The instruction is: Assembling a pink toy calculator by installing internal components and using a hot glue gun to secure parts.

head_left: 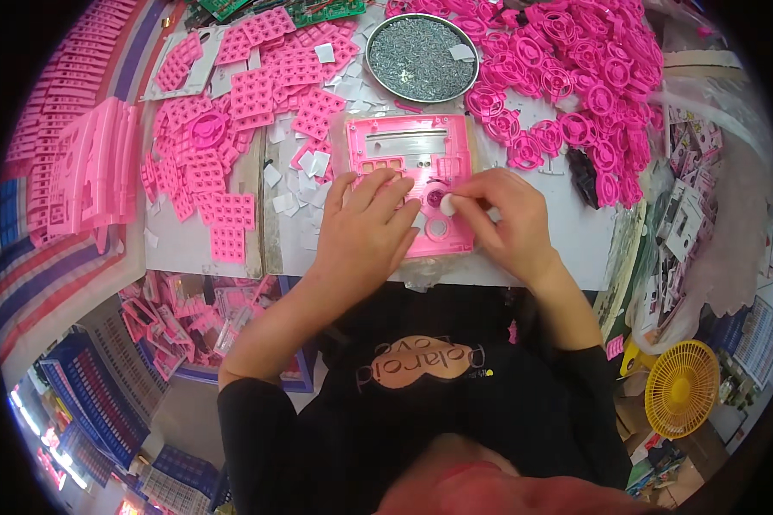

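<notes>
A pink plastic casing point(410, 153) lies on the table in front of me, with rectangular openings and two round rings on it. Across its left side my left hand point(365, 215) rests with fingers spread, covering part of the lower left. My right hand point(508, 219) pinches a small white disc point(447, 204) between thumb and fingertips. That disc is held just beside the upper round opening point(435, 198), over the casing's right half; whether it touches the casing I cannot tell. The lower ring point(438, 227) shows between my hands.
Behind the casing stands a round metal dish point(422, 60) of small screws. Pink ring-shaped parts point(567, 77) heap at the back right, beside a dark object point(582, 176). Pink button pads point(253, 94) and white paper squares point(288, 189) spread left. A yellow fan point(681, 389) stands lower right.
</notes>
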`<state>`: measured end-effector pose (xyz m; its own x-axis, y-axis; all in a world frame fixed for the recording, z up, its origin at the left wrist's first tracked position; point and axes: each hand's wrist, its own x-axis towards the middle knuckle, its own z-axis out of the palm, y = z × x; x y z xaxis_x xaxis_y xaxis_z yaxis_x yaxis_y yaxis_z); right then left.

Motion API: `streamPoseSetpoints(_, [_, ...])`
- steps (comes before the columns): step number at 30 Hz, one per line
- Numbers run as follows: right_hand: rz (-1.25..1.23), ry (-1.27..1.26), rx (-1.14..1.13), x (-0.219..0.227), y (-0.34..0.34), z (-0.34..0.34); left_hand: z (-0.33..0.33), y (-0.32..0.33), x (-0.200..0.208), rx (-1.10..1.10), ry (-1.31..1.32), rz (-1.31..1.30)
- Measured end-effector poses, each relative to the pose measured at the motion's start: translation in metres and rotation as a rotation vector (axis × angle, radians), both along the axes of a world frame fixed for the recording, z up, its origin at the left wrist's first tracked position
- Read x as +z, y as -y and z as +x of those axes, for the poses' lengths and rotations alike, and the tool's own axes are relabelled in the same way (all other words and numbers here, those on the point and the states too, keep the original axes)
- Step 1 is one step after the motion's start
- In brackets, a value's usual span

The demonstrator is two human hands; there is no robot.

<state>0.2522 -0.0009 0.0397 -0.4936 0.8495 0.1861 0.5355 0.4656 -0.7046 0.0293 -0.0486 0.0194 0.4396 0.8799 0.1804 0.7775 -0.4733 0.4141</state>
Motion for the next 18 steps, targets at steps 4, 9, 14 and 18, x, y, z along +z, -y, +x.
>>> streamPoseSetpoints(4, [0.316, 0.218, 0.150, -0.007, -0.016, -0.016, 0.002, 0.001, 0.002, 0.013, -0.018, 0.011])
streamPoseSetpoints(9, [0.376, 0.357, 0.108, -0.010, -0.013, -0.027, 0.003, 0.004, -0.002, 0.045, 0.032, 0.011])
streamPoseSetpoints(14, [0.300, 0.317, -0.014, -0.016, -0.009, -0.027, 0.001, 0.004, -0.002, 0.032, 0.035, -0.004])
streamPoseSetpoints(18, [0.239, 0.318, -0.058, -0.015, -0.007, -0.029, -0.002, 0.001, 0.007, 0.002, 0.023, -0.044])
